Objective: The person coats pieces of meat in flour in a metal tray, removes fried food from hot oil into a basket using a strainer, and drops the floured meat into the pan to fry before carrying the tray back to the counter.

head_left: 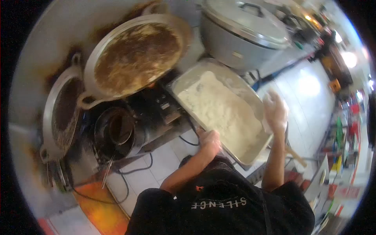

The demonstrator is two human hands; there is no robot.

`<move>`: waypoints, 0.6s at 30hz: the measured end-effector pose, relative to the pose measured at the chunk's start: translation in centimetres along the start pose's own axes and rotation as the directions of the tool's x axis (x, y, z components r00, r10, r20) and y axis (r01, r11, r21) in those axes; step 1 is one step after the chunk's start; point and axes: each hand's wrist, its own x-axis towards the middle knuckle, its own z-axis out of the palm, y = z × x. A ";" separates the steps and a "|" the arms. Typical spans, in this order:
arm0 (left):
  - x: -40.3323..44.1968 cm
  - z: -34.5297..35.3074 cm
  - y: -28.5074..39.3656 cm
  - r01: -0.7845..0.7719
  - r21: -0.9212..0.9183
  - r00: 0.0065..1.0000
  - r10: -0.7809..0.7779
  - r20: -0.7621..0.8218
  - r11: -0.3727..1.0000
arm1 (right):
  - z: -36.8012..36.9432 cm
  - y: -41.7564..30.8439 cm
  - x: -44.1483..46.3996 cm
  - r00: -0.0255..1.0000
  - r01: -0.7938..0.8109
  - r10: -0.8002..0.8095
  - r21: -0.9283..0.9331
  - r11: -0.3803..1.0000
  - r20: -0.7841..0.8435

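Note:
A deep metal tray (184, 102) holds a spread of pale, flour-like powder (223, 113), lumpy in places. My left hand (210, 141), dusted white, is closed at the tray's near left rim. Across the tray, my right hand (275, 111) is curled at the right rim, coated in white and blurred; its fingertips are partly hidden.
Left of the tray, a large pan of brown, foamy oil (137, 58) sits on the stove beside a second pan (64, 109) and a dark pot (117, 133). A big lidded cooker (243, 31) stands behind the tray. Cables hang near the tiled floor (137, 176).

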 end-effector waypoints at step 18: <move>-17.2 -3.4 1.0 0.154 0.353 0.982 -0.182 0.048 0.923 | 0.4 10.0 -37.4 0.517 -0.721 0.852 0.576 0.385 0.077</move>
